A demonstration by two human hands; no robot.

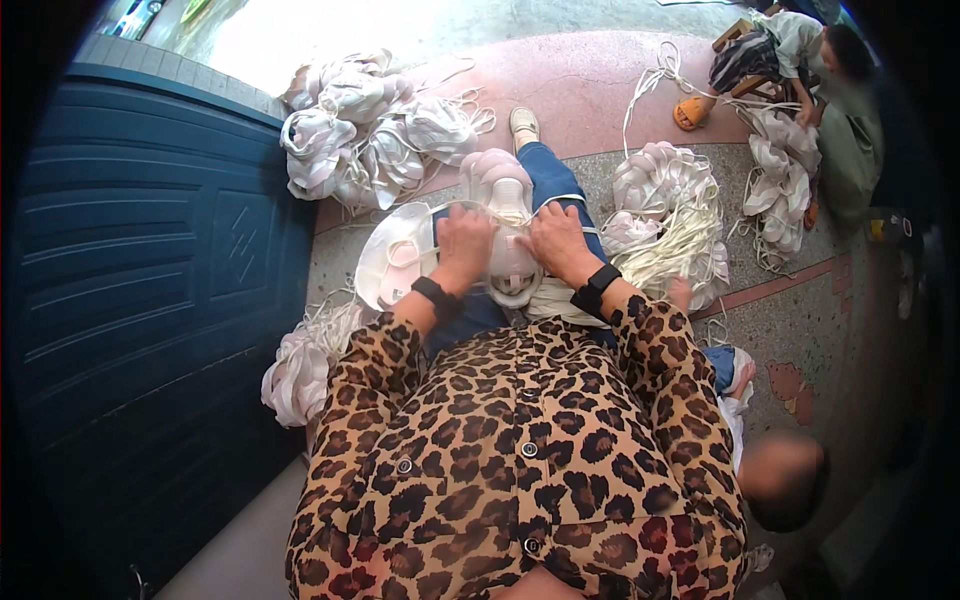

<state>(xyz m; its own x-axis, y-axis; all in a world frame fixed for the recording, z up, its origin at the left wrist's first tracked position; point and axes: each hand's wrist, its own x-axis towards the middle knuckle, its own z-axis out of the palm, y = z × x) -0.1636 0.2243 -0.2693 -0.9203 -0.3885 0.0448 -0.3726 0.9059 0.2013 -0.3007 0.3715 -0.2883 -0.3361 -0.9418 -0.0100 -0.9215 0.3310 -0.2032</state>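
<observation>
A stack of pale pink and white shoe uppers lies across my lap. Over it runs a cream shoelace, its ends passing through both my hands. My left hand is closed on the lace at the left edge of the uppers. At their right edge my right hand is closed too, pinching the other side of the lace. Whether the lace runs through eyelets is too small to tell. Left of my left hand lie a white rounded sheet and a pale pink flat piece.
Piles of shoe uppers lie at the far left and near left. Right of my knees is another pile with loose cream laces. A blue panelled door stands left. Two other people sit at far right and near right.
</observation>
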